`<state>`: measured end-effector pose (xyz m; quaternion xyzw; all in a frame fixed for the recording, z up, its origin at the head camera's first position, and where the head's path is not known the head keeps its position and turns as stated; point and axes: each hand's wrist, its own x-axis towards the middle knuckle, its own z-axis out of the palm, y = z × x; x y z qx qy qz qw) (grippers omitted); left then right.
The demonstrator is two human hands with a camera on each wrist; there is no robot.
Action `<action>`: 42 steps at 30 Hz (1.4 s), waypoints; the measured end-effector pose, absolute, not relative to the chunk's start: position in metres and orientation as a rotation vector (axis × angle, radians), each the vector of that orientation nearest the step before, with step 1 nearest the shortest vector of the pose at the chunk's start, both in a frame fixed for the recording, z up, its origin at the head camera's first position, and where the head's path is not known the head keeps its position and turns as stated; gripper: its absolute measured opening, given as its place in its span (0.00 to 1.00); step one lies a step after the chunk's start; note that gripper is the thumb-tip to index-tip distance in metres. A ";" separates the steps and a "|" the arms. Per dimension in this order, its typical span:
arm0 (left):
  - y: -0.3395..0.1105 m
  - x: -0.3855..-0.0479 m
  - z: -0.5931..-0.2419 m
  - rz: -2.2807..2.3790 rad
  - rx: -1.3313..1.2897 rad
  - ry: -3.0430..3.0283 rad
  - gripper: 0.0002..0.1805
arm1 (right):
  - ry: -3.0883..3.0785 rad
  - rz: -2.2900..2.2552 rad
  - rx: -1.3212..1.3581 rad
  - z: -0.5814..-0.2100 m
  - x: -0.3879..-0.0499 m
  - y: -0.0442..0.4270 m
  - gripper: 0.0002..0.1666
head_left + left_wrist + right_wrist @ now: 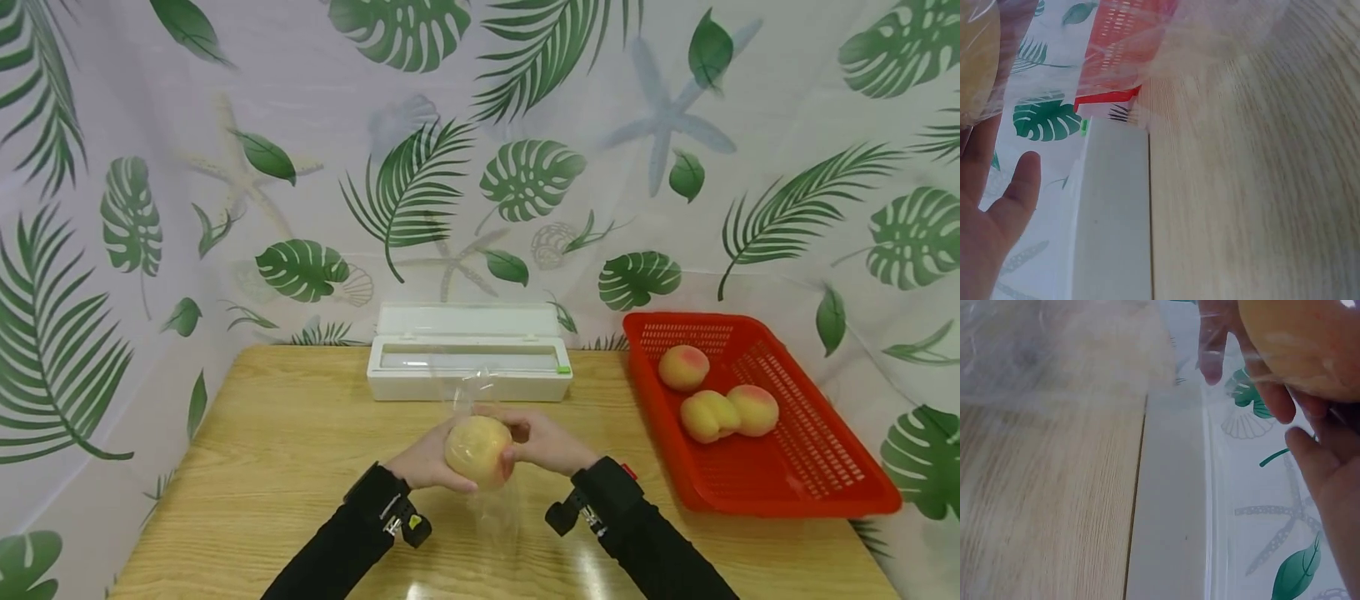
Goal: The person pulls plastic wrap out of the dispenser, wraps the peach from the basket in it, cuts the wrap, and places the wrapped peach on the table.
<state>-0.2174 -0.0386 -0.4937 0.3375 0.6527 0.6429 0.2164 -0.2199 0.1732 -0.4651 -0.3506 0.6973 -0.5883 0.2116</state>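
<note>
Forearms of the person: left sleeve (pixel 322 550) and right sleeve (pixel 667 542), both black. Left wristband (pixel 375 496), black, bearing a small black camera (pixel 422 532), silvery fitting (pixel 392 525) and yellow mark (pixel 415 522). Right wristband (pixel 609 490), black, with red tab (pixel 628 472) and similar dark unit (pixel 561 517). Left hand (pixel 433 462) and right hand (pixel 549 442) ungloved.

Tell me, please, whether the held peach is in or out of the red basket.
Out: the left hand and right hand hold the peach above the wooden table, apart from the red basket.

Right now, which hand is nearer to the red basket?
Right. The right hand is at the right side of the peach, left of the red basket; the left hand is at the peach's left side, farther away.
</note>
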 end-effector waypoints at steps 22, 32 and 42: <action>-0.045 -0.222 -0.495 2.034 0.662 1.672 0.57 | 1.619 -1.813 -0.763 -0.472 -0.222 0.168 0.39; -0.040 -0.222 -0.498 2.062 0.347 2.091 0.23 | 2.224 -1.946 -0.450 -0.470 -0.220 0.169 0.36; -0.027 -0.204 -0.476 2.144 0.372 1.796 0.22 | 3.295 -1.335 -1.086 -0.466 -0.219 0.167 0.43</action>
